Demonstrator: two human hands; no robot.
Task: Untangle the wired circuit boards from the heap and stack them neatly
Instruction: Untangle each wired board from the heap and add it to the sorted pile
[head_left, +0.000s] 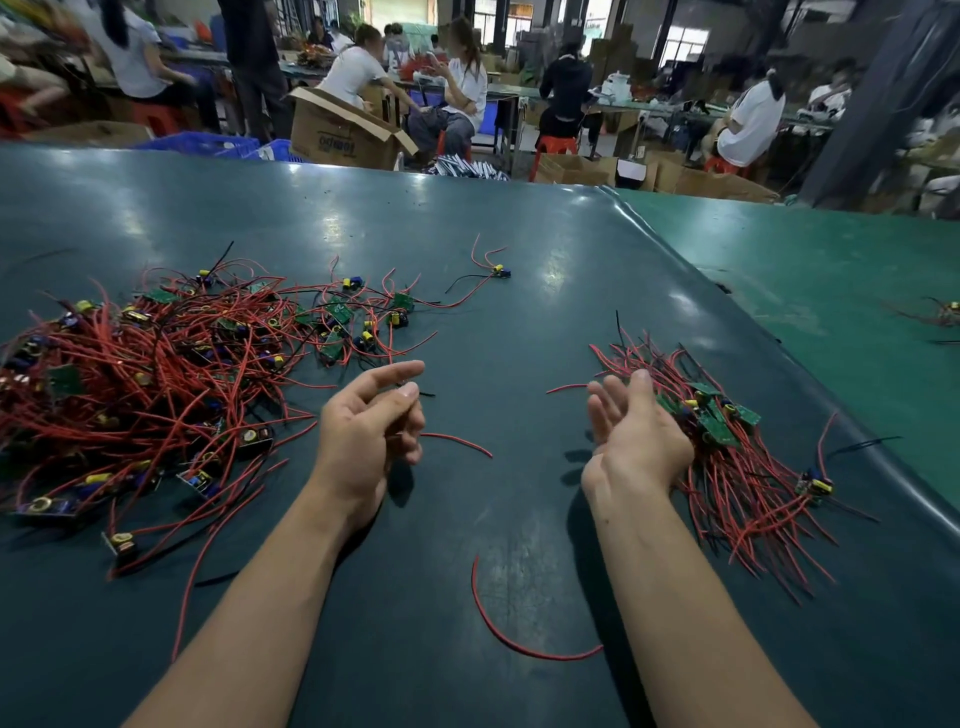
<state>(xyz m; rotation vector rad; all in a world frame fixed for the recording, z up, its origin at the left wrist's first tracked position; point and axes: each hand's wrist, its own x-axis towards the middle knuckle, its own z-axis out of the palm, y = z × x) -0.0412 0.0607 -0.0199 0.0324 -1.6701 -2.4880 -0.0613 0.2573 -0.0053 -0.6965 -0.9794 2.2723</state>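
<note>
Dark green counter (519, 312) with a tangled heap of red-wired green circuit boards (156, 374) at left and a tidier stack of wired boards (727, 447) at right; left hand (363, 431) loosely curled, holding nothing, right hand (634, 431) spread beside the stack

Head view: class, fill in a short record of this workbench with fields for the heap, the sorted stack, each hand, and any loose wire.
heap: tangled circuit boards with red wires, table's left side
stack: boards with wires aligned, on the right
left hand: fingers loosely curled; holding anything, cannot tell
right hand: open, fingers straight, beside the stack
loose wire: single red wire curved between the forearms
surface: dark green table
</note>
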